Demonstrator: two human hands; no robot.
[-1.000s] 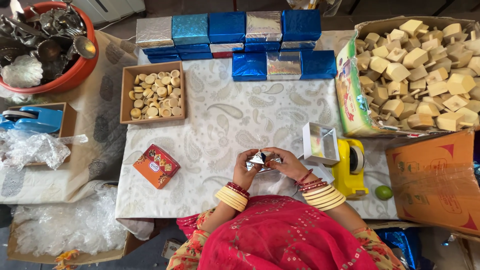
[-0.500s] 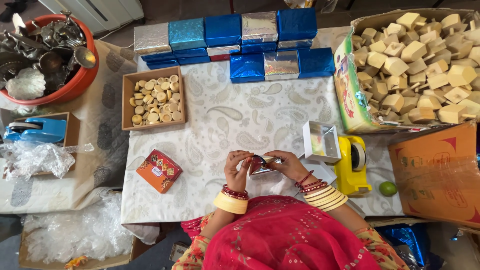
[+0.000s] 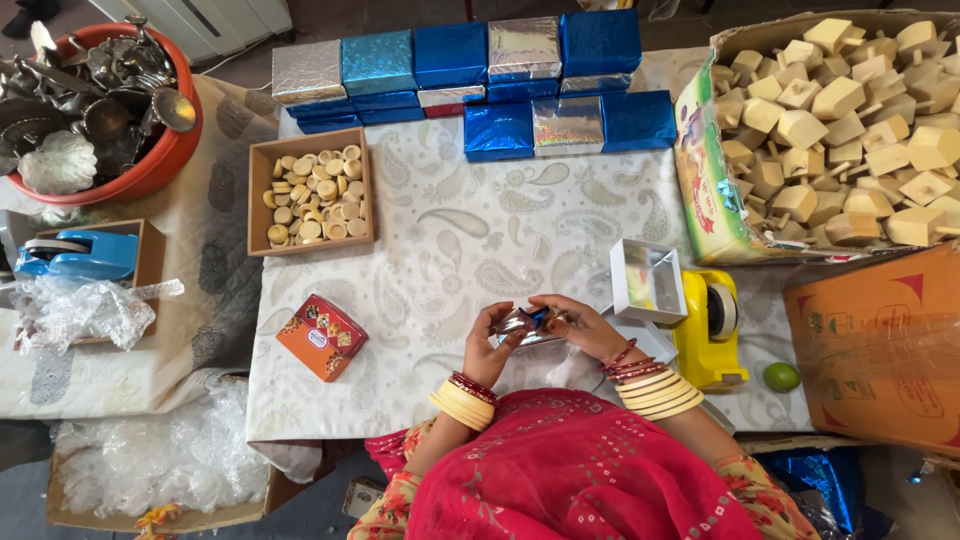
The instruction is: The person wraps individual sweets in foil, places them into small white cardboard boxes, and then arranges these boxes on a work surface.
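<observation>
Left hand (image 3: 487,345) and right hand (image 3: 583,328) meet above worktop (image 3: 450,230) near edge, both grips pinching small foil-wrapped piece (image 3: 525,323) between them. Open silver box (image 3: 648,282) and yellow tape dispenser (image 3: 708,328) just beside right hand. Red printed box (image 3: 321,336) toward left edge.

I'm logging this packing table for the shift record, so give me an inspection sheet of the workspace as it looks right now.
Surface: table under a pale paisley cloth.
Job's things: small shiny wrapped item held between both hands, over the table's near edge.
Clutter: wooden tray of round discs; red printed box; blue and silver foil boxes; open white box; yellow tape dispenser; green lime.
Hands: left hand and right hand both grip the item.
Cables: nothing seen.
Surroundings: carton of wooden blocks; red tub of metalware; blue tape dispenser.
</observation>
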